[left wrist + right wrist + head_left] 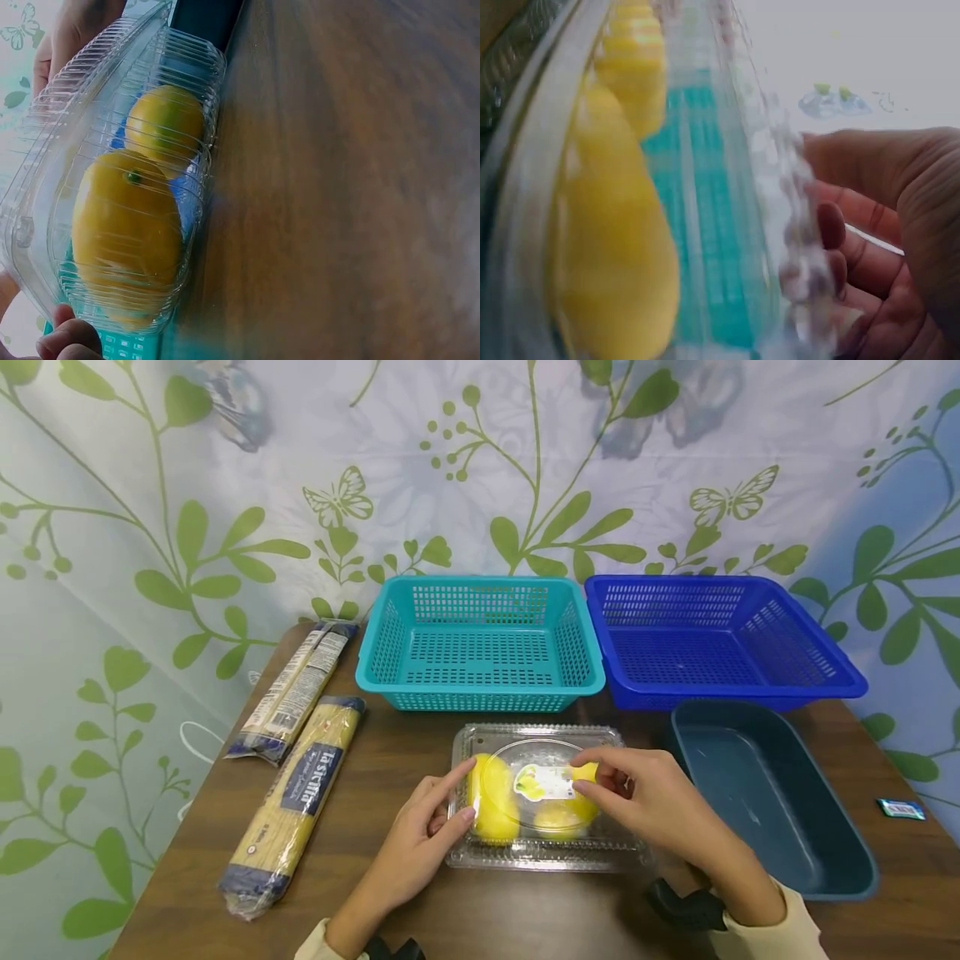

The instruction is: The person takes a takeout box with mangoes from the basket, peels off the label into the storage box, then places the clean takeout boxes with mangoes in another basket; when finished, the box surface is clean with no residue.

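Note:
On the table before me lies a clear plastic clamshell box point(525, 852) with several yellow fruits point(495, 814) inside; they look like lemons. A small white label point(557, 782) with a yellow fruit picture sits on its lid. My left hand point(420, 831) holds the box at its left side, the index finger straight along the edge and the thumb at the near left. With thumb and index finger at the label's right end, my right hand point(660, 797) pinches it; the other fingers are curled. In the left wrist view the fruits point(127, 217) show through the ribbed side.
Behind the box stand a teal basket point(480, 702) and a blue basket point(727, 697). A dark teal tub point(772, 793) is at the right, beside a small packet point(900, 809). Two spaghetti packs point(300, 802) lie at the left. A leaf-patterned cloth point(450, 460) hangs behind.

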Motion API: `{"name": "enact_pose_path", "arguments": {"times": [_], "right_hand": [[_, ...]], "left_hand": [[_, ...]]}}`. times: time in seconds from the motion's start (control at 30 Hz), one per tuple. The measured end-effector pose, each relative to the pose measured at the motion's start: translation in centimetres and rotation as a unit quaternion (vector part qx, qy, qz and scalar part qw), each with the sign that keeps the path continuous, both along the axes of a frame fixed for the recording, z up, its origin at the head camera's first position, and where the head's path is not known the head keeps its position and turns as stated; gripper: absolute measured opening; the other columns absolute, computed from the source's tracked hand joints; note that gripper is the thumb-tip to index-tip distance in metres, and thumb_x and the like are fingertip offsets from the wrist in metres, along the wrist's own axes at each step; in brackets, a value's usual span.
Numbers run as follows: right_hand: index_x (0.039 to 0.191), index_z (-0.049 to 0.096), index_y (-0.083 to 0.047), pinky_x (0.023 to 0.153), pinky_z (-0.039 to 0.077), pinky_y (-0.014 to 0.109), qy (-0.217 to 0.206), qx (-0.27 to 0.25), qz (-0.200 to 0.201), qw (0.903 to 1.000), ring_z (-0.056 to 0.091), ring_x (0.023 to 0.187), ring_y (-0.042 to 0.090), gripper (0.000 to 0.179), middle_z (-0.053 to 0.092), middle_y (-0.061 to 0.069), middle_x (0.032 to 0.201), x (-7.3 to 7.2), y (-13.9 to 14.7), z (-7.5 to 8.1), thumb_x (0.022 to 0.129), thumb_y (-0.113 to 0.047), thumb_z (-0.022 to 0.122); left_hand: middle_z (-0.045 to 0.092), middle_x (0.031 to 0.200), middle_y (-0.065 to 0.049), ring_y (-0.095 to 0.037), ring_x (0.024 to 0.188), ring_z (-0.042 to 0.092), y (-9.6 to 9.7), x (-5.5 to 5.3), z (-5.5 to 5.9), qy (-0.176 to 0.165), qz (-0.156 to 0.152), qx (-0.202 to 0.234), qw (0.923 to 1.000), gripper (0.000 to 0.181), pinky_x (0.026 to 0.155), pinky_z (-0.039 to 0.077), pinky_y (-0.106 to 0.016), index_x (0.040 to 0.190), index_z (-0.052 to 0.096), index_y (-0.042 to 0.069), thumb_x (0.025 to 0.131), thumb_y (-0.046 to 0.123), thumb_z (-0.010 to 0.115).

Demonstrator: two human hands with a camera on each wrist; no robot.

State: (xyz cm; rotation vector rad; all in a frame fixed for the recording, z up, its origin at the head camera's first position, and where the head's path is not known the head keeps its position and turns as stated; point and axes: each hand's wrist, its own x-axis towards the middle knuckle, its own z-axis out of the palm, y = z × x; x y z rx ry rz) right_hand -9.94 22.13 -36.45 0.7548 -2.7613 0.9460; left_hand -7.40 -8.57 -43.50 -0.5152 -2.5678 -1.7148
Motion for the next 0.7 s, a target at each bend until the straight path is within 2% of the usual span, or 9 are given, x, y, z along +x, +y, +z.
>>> {"name": "enact_pose_path", "arguments": {"times": [0.17,0.4,0.57,0.7], "right_hand": [[0.107,0.074,-0.025,0.052,0.042,0.022,-0.016,0.004,0.030,0.9994,0.044,0.057,-0.001,0.020,0.047,-0.020,0.066,-0.4,-0.6,-0.8,0.089,-0.021,0.082],[0.110,0.076,-0.024,0.052,0.041,0.023,-0.030,0.023,0.005,0.9993,0.043,0.055,0.000,0.024,0.047,-0.019,0.064,-0.7,-1.0,-1.5,0.087,-0.022,0.084],[0.110,0.075,-0.025,0.053,0.038,0.024,-0.030,0.058,-0.011,0.9978,0.041,0.055,0.001,0.026,0.042,-0.018,0.062,-0.9,-1.4,-1.6,0.086,-0.030,0.084],[0.109,0.073,-0.026,0.052,0.036,0.024,-0.036,0.066,-0.014,0.9970,0.039,0.054,0.001,0.026,0.040,-0.018,0.061,-0.8,-1.5,-1.7,0.086,-0.029,0.084]], "left_hand": [[0.043,0.090,-0.005,-0.012,0.068,0.037,0.0,0.0,-0.1,0.012,0.000,0.003,0.9999,0.053,0.060,0.036,-0.023,0.152,0.049,0.036,0.102,0.030,0.066],[0.041,0.087,-0.004,-0.010,0.068,0.035,0.1,0.1,-0.1,0.032,-0.003,-0.001,0.9995,0.054,0.059,0.036,-0.023,0.152,0.050,0.034,0.101,0.029,0.067],[0.043,0.089,-0.005,-0.009,0.068,0.035,0.1,0.1,0.0,0.035,-0.001,-0.007,0.9994,0.054,0.059,0.036,-0.023,0.152,0.050,0.036,0.101,0.030,0.067],[0.044,0.090,-0.005,-0.009,0.068,0.036,0.2,0.2,0.0,0.033,0.001,-0.011,0.9994,0.054,0.059,0.036,-0.023,0.152,0.050,0.036,0.100,0.031,0.067]]}}
